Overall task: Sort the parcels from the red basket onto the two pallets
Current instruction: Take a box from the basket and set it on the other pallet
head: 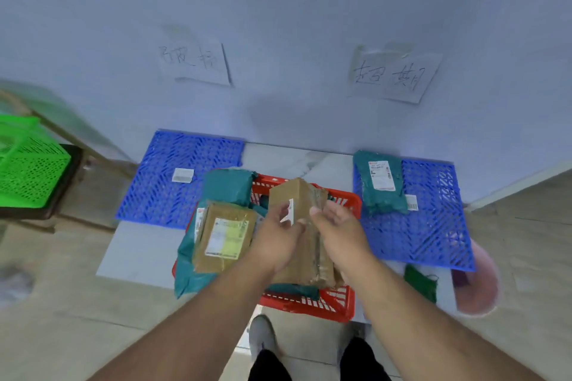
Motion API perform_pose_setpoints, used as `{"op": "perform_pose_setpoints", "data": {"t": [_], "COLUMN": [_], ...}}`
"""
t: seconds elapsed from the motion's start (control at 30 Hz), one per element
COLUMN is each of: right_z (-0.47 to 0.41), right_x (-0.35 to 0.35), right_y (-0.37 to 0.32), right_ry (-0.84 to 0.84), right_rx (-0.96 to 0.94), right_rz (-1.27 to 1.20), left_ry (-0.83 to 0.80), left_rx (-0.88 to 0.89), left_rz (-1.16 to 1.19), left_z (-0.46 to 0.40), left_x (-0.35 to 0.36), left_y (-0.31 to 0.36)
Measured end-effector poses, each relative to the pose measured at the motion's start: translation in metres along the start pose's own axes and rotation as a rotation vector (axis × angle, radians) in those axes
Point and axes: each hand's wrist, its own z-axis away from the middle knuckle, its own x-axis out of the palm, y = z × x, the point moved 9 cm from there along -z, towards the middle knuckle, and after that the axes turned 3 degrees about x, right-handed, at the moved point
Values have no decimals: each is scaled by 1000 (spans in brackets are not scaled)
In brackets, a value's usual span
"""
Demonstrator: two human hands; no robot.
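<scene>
A red basket (340,306) sits on the floor between two blue pallets. Above it I hold a long brown cardboard parcel (297,195) tilted up. My left hand (275,238) grips its left side by a small white label, and my right hand (337,226) grips its right side. A second brown box (224,235) with a white and yellow label lies on teal bags (227,184) in the basket. The left pallet (173,195) carries one small white packet (182,175). On the right pallet (433,226) lies a teal bag (380,182) with a label.
A green basket (29,170) stands on a dark stand at the left. Two handwritten paper signs (193,60) hang on the wall, one above each pallet. A dark green item (421,283) and a pink object (478,281) lie right of the basket. My shoe (263,334) is below it.
</scene>
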Motion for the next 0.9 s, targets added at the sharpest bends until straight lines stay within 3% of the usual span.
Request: {"op": "perform_pose_setpoints", "data": {"t": [0.1, 0.2, 0.33, 0.47, 0.63, 0.9], "right_z": [18, 33, 41, 35, 28, 45], "right_x": [38, 73, 116, 153, 178, 165], "right_y": [-5, 2, 28, 47, 48, 11], "right_ry": [-20, -58, -130, -176, -203, -173], "right_rx": [22, 122, 282, 365, 367, 203], "right_rz": [20, 35, 65, 53, 157, -30], "left_ry": [46, 200, 348, 173, 43, 66], "left_rx": [53, 75, -25, -179, -200, -103], "left_rz": [42, -45, -155, -229, -231, -4], "left_z": [7, 11, 12, 3, -10, 5], "left_x": [-55, -120, -185, -188, -168, -177], "left_y": [-8, -25, -70, -117, -125, -93]}}
